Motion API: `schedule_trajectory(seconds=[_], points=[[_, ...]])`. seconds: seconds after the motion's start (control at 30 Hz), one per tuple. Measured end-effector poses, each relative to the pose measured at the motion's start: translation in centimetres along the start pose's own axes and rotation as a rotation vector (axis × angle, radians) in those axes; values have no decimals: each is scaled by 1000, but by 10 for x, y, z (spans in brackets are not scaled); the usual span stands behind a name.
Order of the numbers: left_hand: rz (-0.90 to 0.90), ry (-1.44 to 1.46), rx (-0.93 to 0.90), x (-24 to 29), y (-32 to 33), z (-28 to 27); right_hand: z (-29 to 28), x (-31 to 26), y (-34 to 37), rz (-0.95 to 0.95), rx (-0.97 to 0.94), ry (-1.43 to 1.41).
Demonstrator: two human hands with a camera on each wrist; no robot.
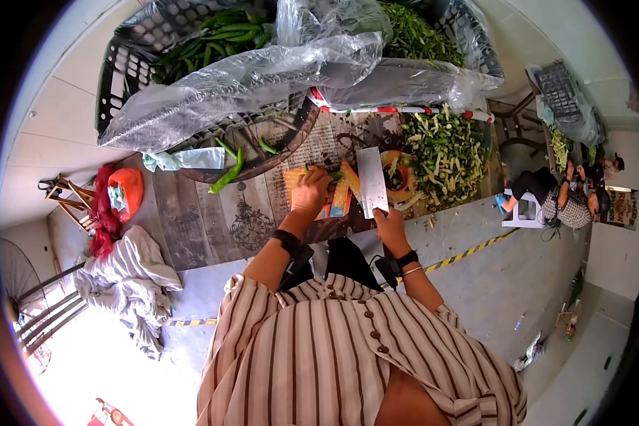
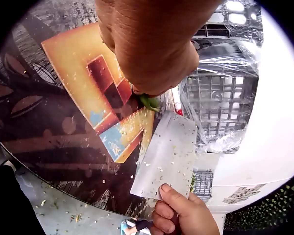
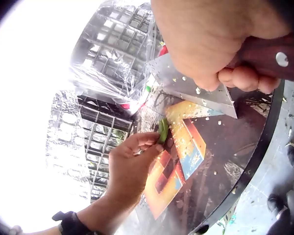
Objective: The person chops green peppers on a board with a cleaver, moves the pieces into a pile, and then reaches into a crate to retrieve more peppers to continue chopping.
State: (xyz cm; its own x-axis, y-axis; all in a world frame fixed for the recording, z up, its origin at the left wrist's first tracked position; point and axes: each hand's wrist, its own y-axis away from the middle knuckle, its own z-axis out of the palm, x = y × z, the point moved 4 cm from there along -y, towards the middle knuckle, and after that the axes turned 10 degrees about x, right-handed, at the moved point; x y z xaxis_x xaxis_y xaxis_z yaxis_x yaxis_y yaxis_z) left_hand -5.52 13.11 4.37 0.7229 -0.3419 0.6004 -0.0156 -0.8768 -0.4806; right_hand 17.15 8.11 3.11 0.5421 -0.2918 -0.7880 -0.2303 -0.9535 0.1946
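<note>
My left hand [image 1: 310,193] pinches a green chili pepper [image 3: 163,130] between thumb and fingers, low over the tabletop [image 1: 220,220] with its orange printed figure. In the left wrist view, much of the pepper is hidden under that hand. A cleaver [image 1: 371,181] with a broad steel blade is in my right hand [image 1: 390,231], gripped by its dark wooden handle [image 3: 264,56]. Small pale bits cling to the blade, which stands just right of the pepper. Right of the cleaver lies a heap of chopped green peppers [image 1: 447,160].
Whole peppers [image 1: 228,174] lie on the table's left side. Behind, plastic-lined crates [image 1: 117,89] hold whole peppers [image 1: 227,32] and cut ones [image 1: 419,35]. A roll of tape [image 1: 405,186] sits by the heap. Another person [image 1: 571,199] sits at far right.
</note>
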Motion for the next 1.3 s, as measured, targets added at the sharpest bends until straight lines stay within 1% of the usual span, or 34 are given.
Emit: schedule_trajectory(seconds=[0.07, 0.13, 0.17, 0.2, 0.23, 0.3, 0.33, 0.4, 0.43, 0.53, 0.6, 0.63, 0.7, 0.73, 0.8, 0.83, 0.9, 0.93, 0.97, 1.03, 1.07, 1.1, 1.17, 1.2, 1.23, 1.3], points=[[1, 0, -7, -2, 1, 1, 0, 2, -1, 12, -13, -4], [50, 3, -19, -3, 0, 2, -1, -5, 0, 24, -26, -7], [51, 5, -20, -2, 2, 2, -2, -9, 0, -10, -28, 83], [71, 38, -75, 2, 2, 1, -4, -19, 1, -44, -30, 173], [91, 71, -128, 4, 3, 1, -5, -28, 2, -44, -30, 172], [100, 81, -149, 6, 3, 1, -5, -41, 5, -58, -72, 270], [112, 92, -169, 8, 3, 2, -4, -40, 5, -53, -70, 270], [91, 120, -148, 11, 3, 1, -2, -40, 4, -108, -102, 441], [67, 145, -124, 13, 2, -1, -2, -41, 5, -104, -101, 441], [72, 133, -115, 11, 4, 1, -2, -46, 8, -109, -97, 396], [78, 116, -107, 10, 4, 2, -2, -53, 10, -190, -102, 335], [86, 100, -99, 10, 4, 3, -3, -56, 9, -187, -102, 335], [69, 105, -100, 11, 6, 4, -2, -58, 10, -141, -272, 359], [55, 106, -94, 10, 5, 5, -2, -56, 8, -141, -267, 357], [67, 90, -93, 11, 3, 5, 1, -47, 6, -15, -327, 253], [68, 73, -97, 12, 4, 4, 2, -43, 2, -13, -326, 249], [74, 87, -120, 12, 7, 4, 3, -29, 0, 159, -363, 195], [83, 102, -133, 13, 5, 4, 1, -30, -2, 73, -283, 185], [89, 107, -142, 13, 5, 4, -1, -28, -2, 82, -276, 182], [140, 139, -149, 13, 4, 6, -11, -37, -7, -27, -115, 229], [144, 144, -158, 12, 4, 9, -11, -31, -11, -54, -97, 310], [145, 184, -155, 13, 4, 10, -13, -35, -9, -40, -93, 309], [151, 229, -160, 16, 6, 12, -18, -51, -4, -224, -87, 414], [137, 221, -153, 16, 7, 13, -17, -56, -2, -210, -183, 538], [124, 211, -144, 16, 7, 14, -14, -55, 0, -201, -178, 536], [135, 212, -144, 15, 8, 16, -9, -60, 6, -355, -127, 434]])
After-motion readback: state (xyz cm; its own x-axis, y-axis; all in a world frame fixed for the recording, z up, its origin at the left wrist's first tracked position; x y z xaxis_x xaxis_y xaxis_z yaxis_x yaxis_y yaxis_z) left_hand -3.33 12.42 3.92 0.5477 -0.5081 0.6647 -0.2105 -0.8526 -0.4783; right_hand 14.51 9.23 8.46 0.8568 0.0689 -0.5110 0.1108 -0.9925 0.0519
